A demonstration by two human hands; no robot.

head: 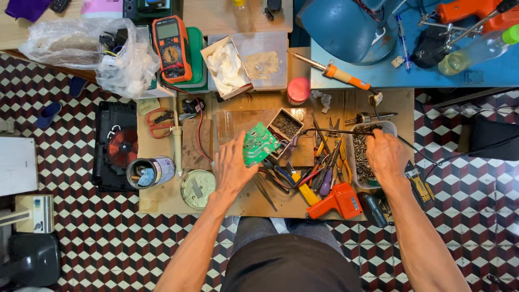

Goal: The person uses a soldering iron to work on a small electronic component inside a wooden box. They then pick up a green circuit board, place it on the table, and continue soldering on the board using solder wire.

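My left hand (231,166) holds a green circuit board (257,144) by its left edge, tilted up above the wooden work board (246,201). Thin wires run from the circuit board down to the right. My right hand (385,156) reaches into a clear plastic tub (392,127) filled with screws and small metal parts; its fingertips are down among the parts, and I cannot tell whether they grip anything. Between my hands lies a heap of screwdrivers and pliers (323,166).
An orange glue gun (339,201) lies at the near edge. A soldering iron (334,71), an orange multimeter (172,47), a small box of parts (285,125), a tin can (149,172), a round lid (197,188) and a black device with a copper coil (115,146) surround the work area.
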